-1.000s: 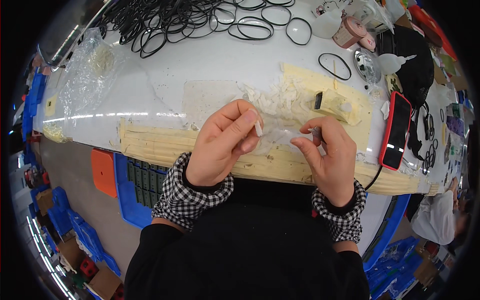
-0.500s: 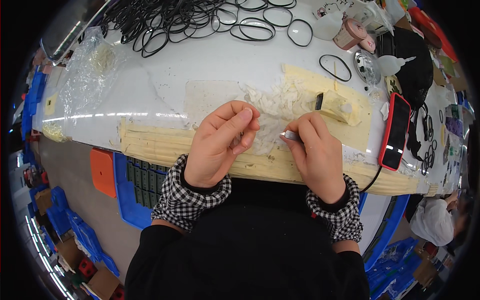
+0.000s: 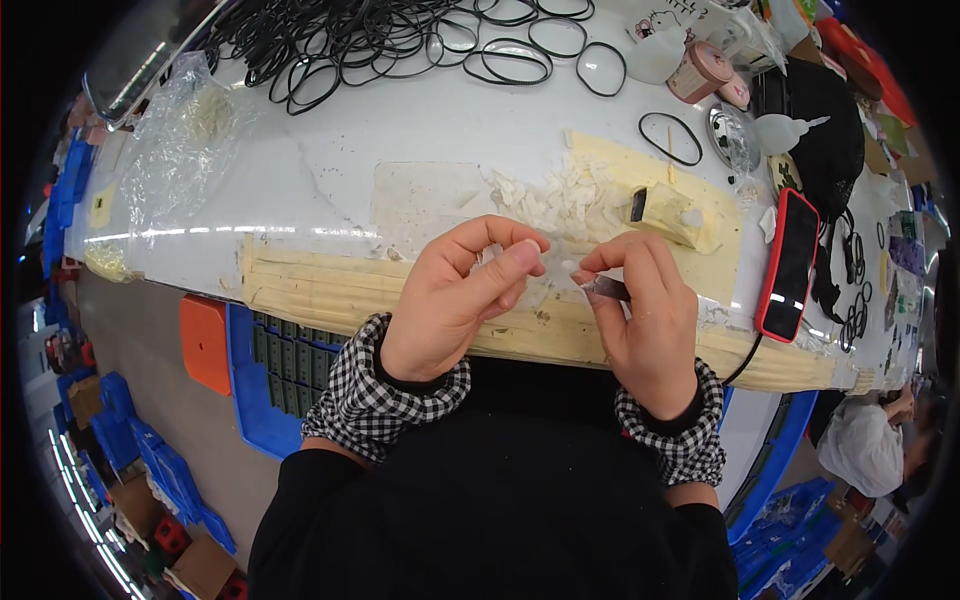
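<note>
My left hand (image 3: 450,305) is closed in a pinch, thumb against the fingertips, above the table's near edge. Whatever it pinches is too small or too hidden to make out. Facing it across a narrow gap, my right hand (image 3: 650,325) grips a small grey metal blade (image 3: 609,289) between thumb and fingers. A small whitish bit shows by the right fingertips. Beyond both hands lies a heap of white scraps (image 3: 555,200), partly on a pale yellow sheet (image 3: 715,260). A small block wrapped in yellow tape (image 3: 665,212) sits on that sheet.
Black rubber rings (image 3: 330,40) pile up at the back. Clear plastic film (image 3: 180,150) lies at left. A phone in a red case (image 3: 790,265) lies at right, near a pink tub (image 3: 700,70). Yellow padding (image 3: 310,285) covers the table's front edge; a blue crate (image 3: 250,390) stands below.
My left hand has shifted right, toward my right hand. The right hand has moved slightly right and turned, so the blade now points back toward the palm. Several fingertips have come closer together.
</note>
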